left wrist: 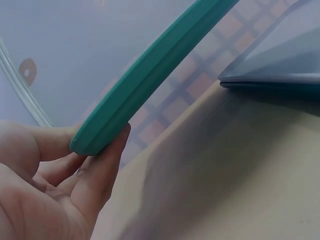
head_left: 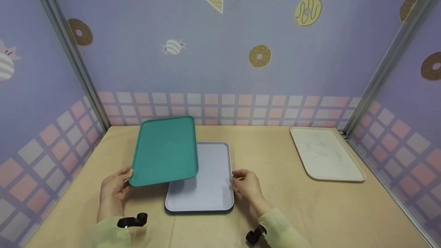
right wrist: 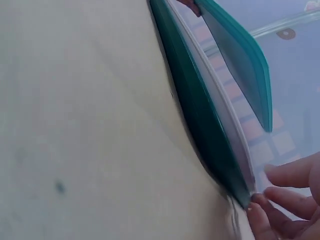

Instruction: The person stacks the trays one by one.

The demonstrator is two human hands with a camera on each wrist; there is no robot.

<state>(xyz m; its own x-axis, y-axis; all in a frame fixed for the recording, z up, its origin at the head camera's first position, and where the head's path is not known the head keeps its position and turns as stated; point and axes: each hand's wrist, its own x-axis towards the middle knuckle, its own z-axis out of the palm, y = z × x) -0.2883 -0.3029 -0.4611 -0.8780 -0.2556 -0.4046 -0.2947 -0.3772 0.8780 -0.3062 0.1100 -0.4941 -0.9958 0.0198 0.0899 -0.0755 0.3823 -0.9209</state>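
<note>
My left hand (head_left: 115, 186) holds a teal tray (head_left: 167, 151) by its near left corner, thumb on top and fingers beneath. Raised and tilted, the teal tray covers part of a pale lavender tray (head_left: 210, 186) from above. In the right wrist view the lavender tray (right wrist: 235, 120) lies on a dark green tray (right wrist: 190, 105), whose top is hidden. My right hand (head_left: 246, 184) is at the right side of this stack. Its fingertips (right wrist: 257, 200) are right at the stack's edge, while the thumb stands apart from the rim.
A cream tray with grey marbling (head_left: 327, 153) lies at the right back of the table. A beige cloth (head_left: 268, 148) covers the table. Patterned purple walls (head_left: 220, 75) stand at the back and both sides, with metal posts (head_left: 375, 65) in the corners.
</note>
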